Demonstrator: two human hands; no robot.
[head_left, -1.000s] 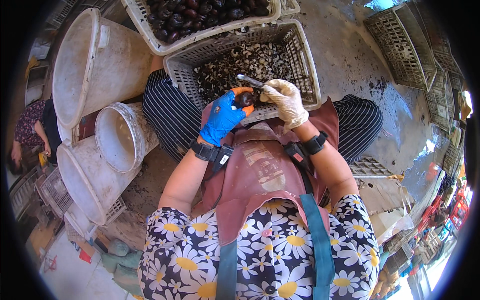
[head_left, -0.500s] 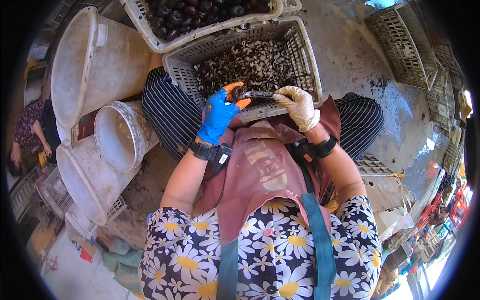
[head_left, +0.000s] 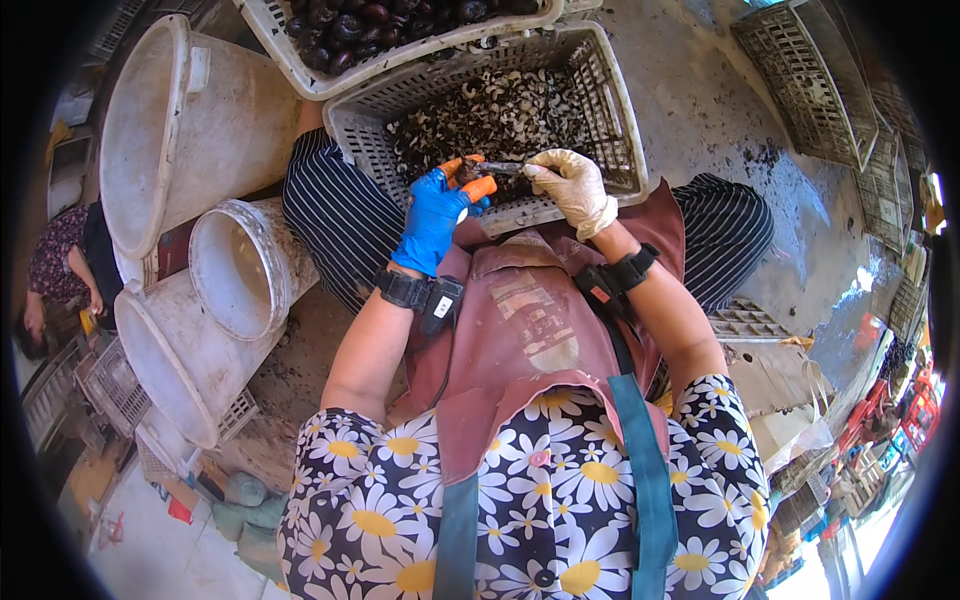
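My left hand (head_left: 430, 225), in a blue glove with orange finger covers, is closed around a small dark brown water chestnut (head_left: 466, 172). In my right hand (head_left: 575, 190), gloved in off-white, is a slim metal peeler (head_left: 505, 168) whose blade end reaches to the water chestnut. Fingers hide most of the water chestnut and the peeler's handle. Both hands are above the near edge of a grey plastic crate (head_left: 630, 130), which holds dark and white peelings (head_left: 490, 115). Beyond it, dark, glossy whole water chestnuts (head_left: 365, 30) fill a second crate (head_left: 300, 82).
Large whitish buckets (head_left: 215, 130) lie tipped on the left, with a smaller bucket (head_left: 240, 270) among them. Slatted crates (head_left: 805, 85) stand at the far right on wet, dirty floor. Another person (head_left: 70, 255) is at the far left.
My right hand has shifted slightly left and away from me, and the peeler with it. My left hand has turned and moved a little left, still holding the water chestnut.
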